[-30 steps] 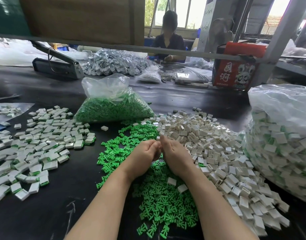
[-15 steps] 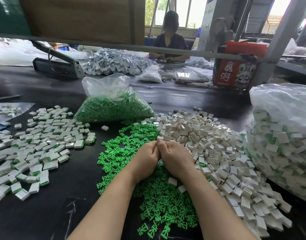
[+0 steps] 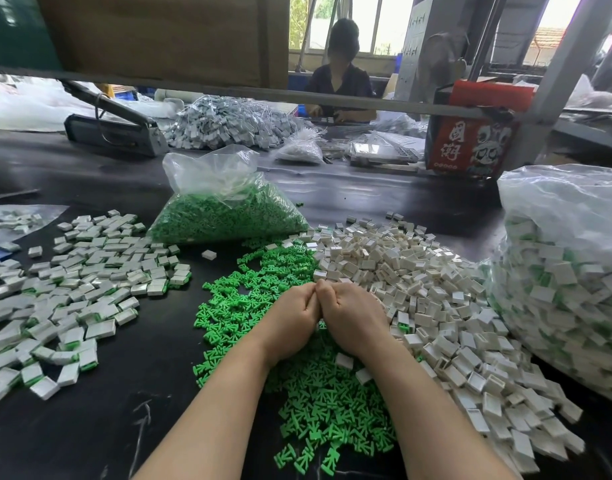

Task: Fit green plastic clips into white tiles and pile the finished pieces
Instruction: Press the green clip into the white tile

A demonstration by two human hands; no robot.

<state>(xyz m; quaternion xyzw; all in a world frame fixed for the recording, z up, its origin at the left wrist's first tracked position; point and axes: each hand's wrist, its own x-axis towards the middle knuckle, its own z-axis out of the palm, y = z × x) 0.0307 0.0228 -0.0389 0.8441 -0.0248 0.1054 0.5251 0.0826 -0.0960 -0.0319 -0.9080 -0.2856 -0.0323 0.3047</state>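
Whatever is held between the two hands is hidden: the fingers of the left hand (image 3: 292, 318) and the right hand (image 3: 353, 315) are curled inward and pressed knuckle to knuckle, so no clip or tile can be made out inside them, and it cannot be told what, if anything, is gripped. The fingertips themselves are turned away from the camera.

The hands are held over the loose heap of bright green plastic clips (image 3: 308, 386) on the dark table (image 3: 124, 410), with the pile of empty white rectangular tiles (image 3: 429, 306) touching the right wrist. Two white tiles lie on the clips just beside the right forearm. The finished white tiles with green edges (image 3: 72, 292) are spread well apart to the left. A clear bag of green clips (image 3: 224, 209) is set behind the heap, and a large clear bag of finished pieces (image 3: 567, 289) is cut off at the right edge.

Compared with a second ago, the hands are closed more tightly together and are raised slightly farther toward the tile pile; the piles are unchanged.
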